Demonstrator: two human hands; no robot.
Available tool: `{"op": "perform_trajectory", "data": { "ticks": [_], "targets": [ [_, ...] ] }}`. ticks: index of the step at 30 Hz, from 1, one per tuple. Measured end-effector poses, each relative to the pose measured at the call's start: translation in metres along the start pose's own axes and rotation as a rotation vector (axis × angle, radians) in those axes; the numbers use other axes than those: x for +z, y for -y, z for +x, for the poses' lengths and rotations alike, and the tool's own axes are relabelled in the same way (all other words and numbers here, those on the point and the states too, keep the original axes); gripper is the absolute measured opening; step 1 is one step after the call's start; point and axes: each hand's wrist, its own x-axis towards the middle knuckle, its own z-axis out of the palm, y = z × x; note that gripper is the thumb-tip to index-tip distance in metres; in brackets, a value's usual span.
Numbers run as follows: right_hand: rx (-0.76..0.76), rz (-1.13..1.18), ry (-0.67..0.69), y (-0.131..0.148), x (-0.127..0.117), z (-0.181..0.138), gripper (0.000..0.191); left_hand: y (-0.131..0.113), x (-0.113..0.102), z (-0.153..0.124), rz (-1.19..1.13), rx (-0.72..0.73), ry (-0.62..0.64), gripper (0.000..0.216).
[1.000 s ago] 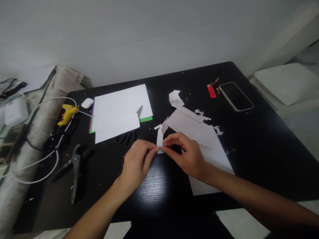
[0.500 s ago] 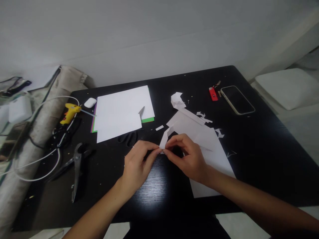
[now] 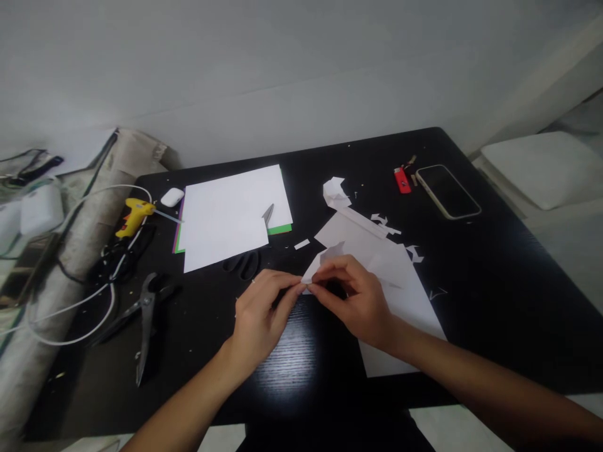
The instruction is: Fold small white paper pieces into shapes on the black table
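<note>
Between my two hands is a small folded piece of white paper [image 3: 313,270], its upper end bent and pointing away from me. My left hand [image 3: 264,307] pinches its left edge between thumb and fingertips. On the opposite edge, my right hand [image 3: 353,301] is closed in a similar pinch, partly covering the piece. White paper sheets [image 3: 400,320] lie under and beyond my right hand. A faceted white paper shape [image 3: 335,192] sits at their far end, and curled paper scraps [image 3: 414,253] lie along their right side.
On the left are a stack of paper [image 3: 226,213], scissors [image 3: 242,264] partly under it, a yellow glue gun [image 3: 134,216], pliers [image 3: 147,304] and a white cable [image 3: 110,314]. A red lighter [image 3: 402,180] and a phone [image 3: 448,191] lie at the far right of the black table [image 3: 499,314].
The folded paper has tilted between my fingers, its upper part now leaning further right and looking wider. Both hands keep nearly the same place and grip.
</note>
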Motion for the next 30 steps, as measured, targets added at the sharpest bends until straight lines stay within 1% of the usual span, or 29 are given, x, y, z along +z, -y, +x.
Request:
{"op": "perform_trajectory", "data": {
  "ticks": [9, 16, 30],
  "targets": [
    [0.009, -0.076, -0.040, 0.0029, -0.0006, 0.0008, 0.019, -0.0004, 0.0004, 0.0001, -0.005, -0.014, -0.015, 0.014],
    [0.006, -0.069, -0.036, 0.0030, -0.0015, 0.0019, 0.017, -0.0024, 0.0003, 0.0010, -0.019, -0.051, -0.017, 0.011],
    [0.012, -0.027, -0.044, 0.0015, 0.0006, 0.0001, 0.017, -0.0033, 0.0027, 0.0001, -0.004, -0.031, -0.045, 0.011]
  ]
}}
